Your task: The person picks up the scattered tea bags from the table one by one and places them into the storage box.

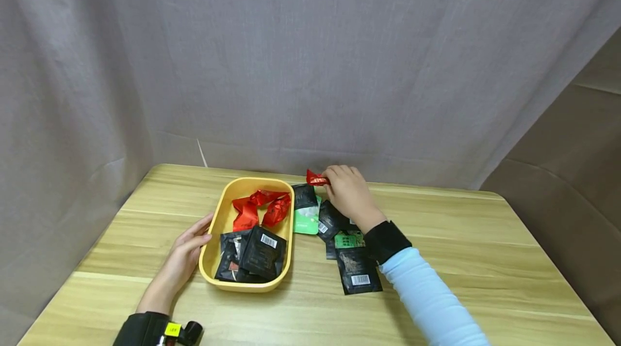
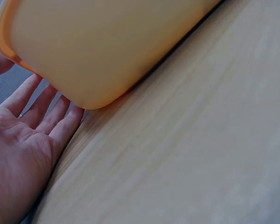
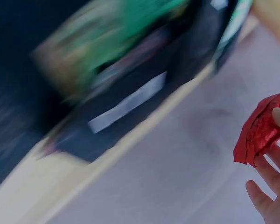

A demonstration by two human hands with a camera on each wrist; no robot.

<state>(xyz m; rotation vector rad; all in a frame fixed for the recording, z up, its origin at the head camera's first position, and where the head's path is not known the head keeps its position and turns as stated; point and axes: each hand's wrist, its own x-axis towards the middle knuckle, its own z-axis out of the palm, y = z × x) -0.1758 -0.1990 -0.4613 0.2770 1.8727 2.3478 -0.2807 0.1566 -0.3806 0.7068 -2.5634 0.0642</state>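
My right hand (image 1: 350, 195) pinches a red-wrapped candy (image 1: 315, 178) between thumb and fingers, raised over the back of the table. In the right wrist view the shiny red wrapper (image 3: 263, 128) shows at the fingertips. My left hand (image 1: 183, 254) touches the left side of a yellow plastic bin (image 1: 206, 268), its fingers nearly straight along the outer wall and its thumb at the rim. Inside the bin lie several red-wrapped pieces (image 1: 246, 214) at the back and black sachets (image 1: 264, 254) with a barcode label at the front.
Right of the bin, a green and black packet (image 1: 306, 220) lies beside several black sachets (image 1: 359, 270), some partly hidden under my right hand. The wooden table (image 1: 461, 260) backs onto a grey cloth (image 1: 310, 66); more cloth hangs at both sides.
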